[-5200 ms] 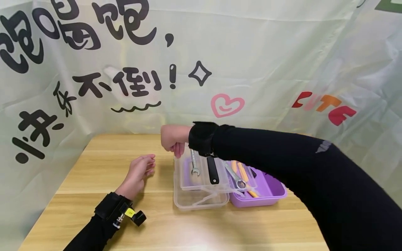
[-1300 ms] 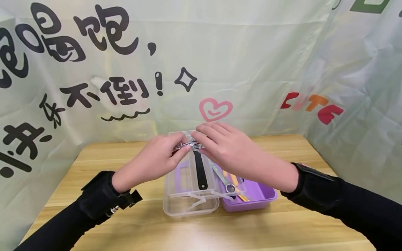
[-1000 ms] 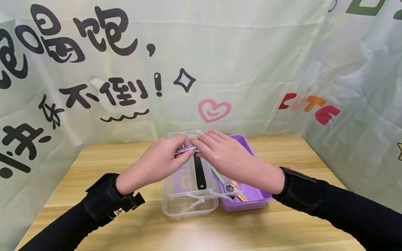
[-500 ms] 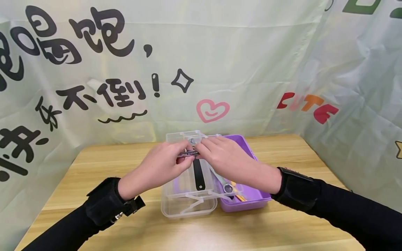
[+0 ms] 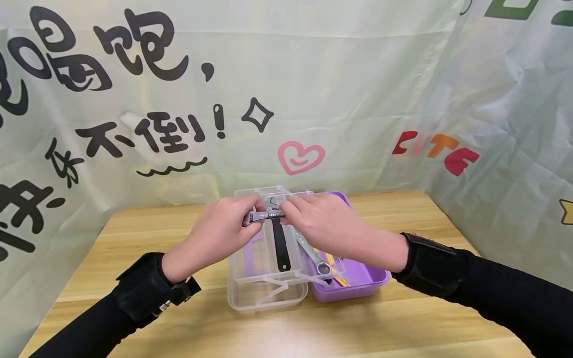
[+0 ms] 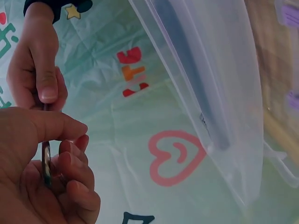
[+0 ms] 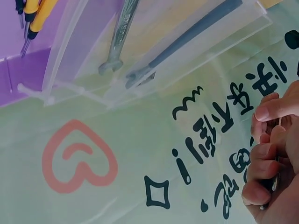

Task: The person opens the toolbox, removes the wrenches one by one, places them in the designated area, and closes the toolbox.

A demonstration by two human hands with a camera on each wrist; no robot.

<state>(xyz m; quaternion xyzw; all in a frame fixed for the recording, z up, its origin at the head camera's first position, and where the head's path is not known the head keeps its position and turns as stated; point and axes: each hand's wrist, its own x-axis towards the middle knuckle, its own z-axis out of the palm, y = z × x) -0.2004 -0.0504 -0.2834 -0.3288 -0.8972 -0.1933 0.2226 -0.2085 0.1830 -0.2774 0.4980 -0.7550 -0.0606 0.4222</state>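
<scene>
A silver wrench (image 5: 265,216) is held level above the clear plastic trays, one end in each hand. My left hand (image 5: 219,226) pinches its left end between thumb and fingers; the left wrist view shows those fingers curled around it. My right hand (image 5: 329,221) grips the other end, its fingertips hiding that part. Below lies a black-handled adjustable wrench (image 5: 281,246) in one clear tray (image 5: 259,253). To its right, a combination wrench (image 5: 313,253) sits in another tray over the purple box (image 5: 371,281).
A clear lid section (image 5: 250,301) extends in front of the trays on the wooden table (image 5: 179,318). Screwdrivers with yellow handles (image 7: 41,16) lie in the purple box. A printed cloth (image 5: 358,99) hangs behind the table.
Earlier the right hand reached over the tray where a wrench lay, and the left hand rested beside it. Since then both hands hold the wrench; lately it turned, showing its side more.
</scene>
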